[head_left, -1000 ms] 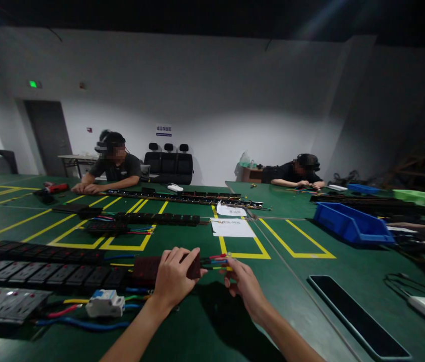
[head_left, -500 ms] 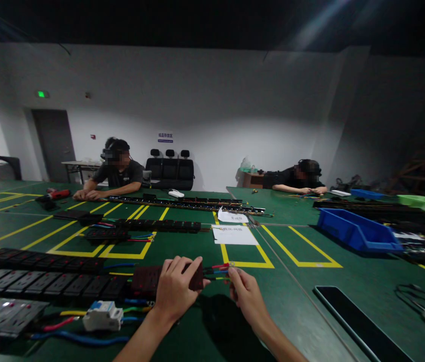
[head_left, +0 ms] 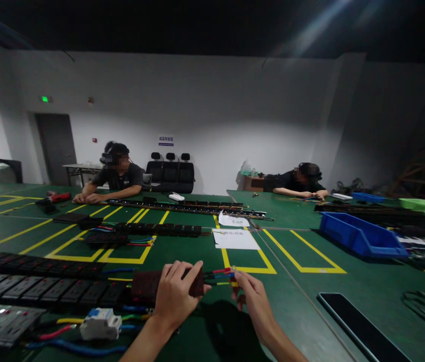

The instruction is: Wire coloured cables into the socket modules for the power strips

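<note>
My left hand (head_left: 179,291) is wrapped over a dark reddish socket strip (head_left: 145,285) with small red marks. From the strip's right end come red, blue and yellow-green wires (head_left: 218,275) with ring terminals. My right hand (head_left: 252,296) pinches these wires near their tips, thumb and forefinger closed. Left of my hands lie black socket strips (head_left: 57,289), side by side. In front of them sits a white circuit breaker (head_left: 101,323) among thick blue, red and yellow wires. The left fingertips under the strip are partly hidden.
A phone (head_left: 363,327) lies right of my right hand. Beyond it stands a blue bin (head_left: 363,234). White paper sheets (head_left: 237,240) and more socket strips (head_left: 159,229) lie further back on the green table. Several people sit around, including one at the far left (head_left: 116,173).
My right hand has shifted slightly right and down along the wires. The left hand keeps its hold on the strip. The whole view has tilted up a little.
</note>
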Tool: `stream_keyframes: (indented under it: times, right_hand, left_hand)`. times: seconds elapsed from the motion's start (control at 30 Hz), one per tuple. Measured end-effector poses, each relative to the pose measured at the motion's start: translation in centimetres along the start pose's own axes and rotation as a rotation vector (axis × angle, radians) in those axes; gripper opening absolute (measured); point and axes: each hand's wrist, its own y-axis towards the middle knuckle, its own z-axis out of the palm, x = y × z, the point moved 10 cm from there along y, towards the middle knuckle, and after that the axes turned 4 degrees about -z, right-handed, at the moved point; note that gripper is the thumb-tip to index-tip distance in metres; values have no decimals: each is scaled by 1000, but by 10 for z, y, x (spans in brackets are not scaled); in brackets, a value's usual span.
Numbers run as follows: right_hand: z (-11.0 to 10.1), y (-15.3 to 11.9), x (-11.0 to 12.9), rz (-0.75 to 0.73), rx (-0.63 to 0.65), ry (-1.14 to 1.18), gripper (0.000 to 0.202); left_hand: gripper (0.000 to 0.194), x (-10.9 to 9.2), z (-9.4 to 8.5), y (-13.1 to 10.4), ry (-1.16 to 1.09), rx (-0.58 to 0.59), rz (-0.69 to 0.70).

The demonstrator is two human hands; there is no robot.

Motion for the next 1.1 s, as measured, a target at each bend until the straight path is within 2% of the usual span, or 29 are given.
stream_keyframes:
  times: [0.47, 0.6, 0.97, 1.1]
  right_hand:
    - [-1, 3, 10, -27, -1, -27, 62]
    - [-5, 3, 8, -1, -24, 19, 56]
    - [5, -2, -40, 418, -51, 382, 34]
    - [4, -2, -45, 440, -58, 373, 32]
  left_hand:
    - [45, 1, -1, 1, 17, -18, 11]
    - [44, 2, -3, 1, 12, -31, 6]
    - [46, 1, -3, 0, 3, -41, 22]
    - [44, 1, -4, 0, 9, -47, 34]
